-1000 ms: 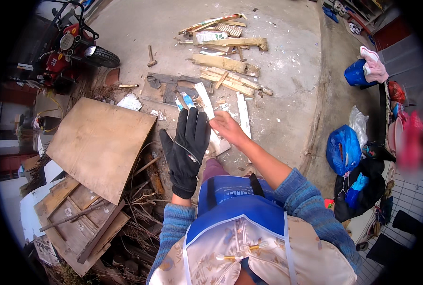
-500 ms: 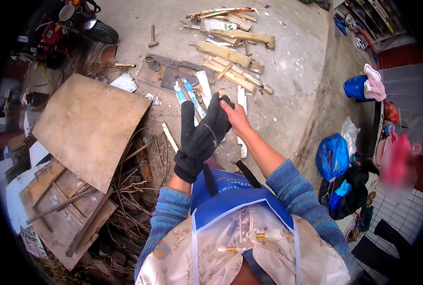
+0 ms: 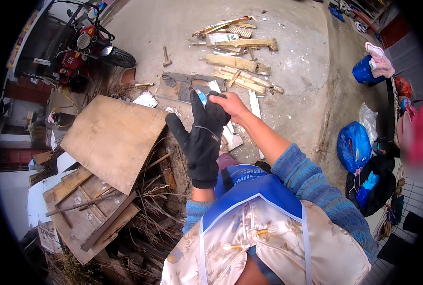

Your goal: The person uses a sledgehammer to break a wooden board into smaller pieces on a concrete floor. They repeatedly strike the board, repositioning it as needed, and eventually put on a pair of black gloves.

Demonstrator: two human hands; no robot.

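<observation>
My left hand (image 3: 197,142) wears a black knit glove (image 3: 204,159), with the thumb and a finger spread apart and nothing visibly held. Bare, my right hand (image 3: 234,107) pinches the glove at the fingers on its right side. Below and beyond the hands, partly hidden by them, several painted wood strips (image 3: 254,102) lie on the concrete. A dark cloth (image 3: 185,80) is spread just beyond the gloved hand.
Split planks (image 3: 237,62) lie ahead, with a hammer (image 3: 166,57) to their left. A plywood sheet (image 3: 111,137) rests over boards and dry branches (image 3: 149,209) at left. A red motor vehicle (image 3: 80,52) stands far left; a blue bucket (image 3: 365,70) and blue bag (image 3: 354,147) sit right.
The view has shifted, so the surroundings appear farther right. The gloved thumb has spread wider from the palm, while my right hand keeps its pinch on the glove.
</observation>
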